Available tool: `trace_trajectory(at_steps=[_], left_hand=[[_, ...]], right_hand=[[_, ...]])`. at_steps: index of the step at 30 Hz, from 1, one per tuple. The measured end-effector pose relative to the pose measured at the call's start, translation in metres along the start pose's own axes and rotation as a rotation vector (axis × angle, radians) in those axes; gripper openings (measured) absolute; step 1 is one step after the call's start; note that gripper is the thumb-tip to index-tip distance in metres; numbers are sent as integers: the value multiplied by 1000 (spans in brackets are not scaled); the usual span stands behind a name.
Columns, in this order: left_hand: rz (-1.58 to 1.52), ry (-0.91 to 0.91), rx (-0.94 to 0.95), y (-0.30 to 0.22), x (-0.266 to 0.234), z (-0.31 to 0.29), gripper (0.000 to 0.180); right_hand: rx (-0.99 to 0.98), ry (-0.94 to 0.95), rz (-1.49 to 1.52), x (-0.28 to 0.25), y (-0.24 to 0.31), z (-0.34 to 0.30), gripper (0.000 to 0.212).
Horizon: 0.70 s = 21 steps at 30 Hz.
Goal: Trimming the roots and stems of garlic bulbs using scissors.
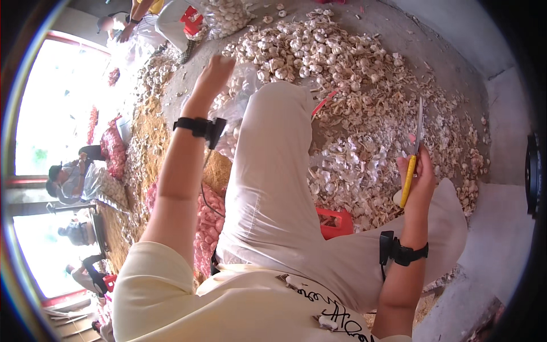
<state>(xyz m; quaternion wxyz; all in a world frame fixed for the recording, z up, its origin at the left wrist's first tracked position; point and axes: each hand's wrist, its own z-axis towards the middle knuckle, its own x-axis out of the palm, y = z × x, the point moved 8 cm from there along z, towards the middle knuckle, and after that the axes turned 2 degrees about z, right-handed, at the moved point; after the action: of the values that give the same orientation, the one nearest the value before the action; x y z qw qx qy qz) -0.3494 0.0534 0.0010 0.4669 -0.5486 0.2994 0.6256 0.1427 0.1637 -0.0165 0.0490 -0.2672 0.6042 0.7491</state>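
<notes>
My right hand (421,182) is wrapped round the yellow handle of a knife (408,181), its slim grey blade pointing up and away from me. A pale, rounded thing, possibly a garlic bulb, shows beside that hand's palm. My left hand (215,75) is held out past my left knee with its fingers curled in; what they hold, if anything, is hidden. Just below and beside it lies a clear plastic bag (242,80) with garlic bulbs in it. A large heap of garlic bulbs (307,51) spreads ahead of my knees.
Loose garlic skins and stalks (364,165) cover the floor between my legs, beside a red plastic container (337,224). A red mesh sack of garlic (208,228) stands at my left hip. White walls (507,131) rise on the right. Several people sit among sacks at the far left.
</notes>
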Motion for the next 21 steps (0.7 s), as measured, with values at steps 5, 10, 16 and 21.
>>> trace_trajectory(at_steps=[5,10,16,21], left_hand=[[461,612,-229,99,60,-44,48],[358,643,-271,93,50,0,44],[172,137,219,-75,8,88,21],[-37,342,468,-240,85,142,12]], right_hand=[[-106,49,-57,8,7,-5,52],[-112,49,-129,3,10,-4,55],[144,7,329,-13,-3,2,45],[264,-58,500,-40,-12,10,36]])
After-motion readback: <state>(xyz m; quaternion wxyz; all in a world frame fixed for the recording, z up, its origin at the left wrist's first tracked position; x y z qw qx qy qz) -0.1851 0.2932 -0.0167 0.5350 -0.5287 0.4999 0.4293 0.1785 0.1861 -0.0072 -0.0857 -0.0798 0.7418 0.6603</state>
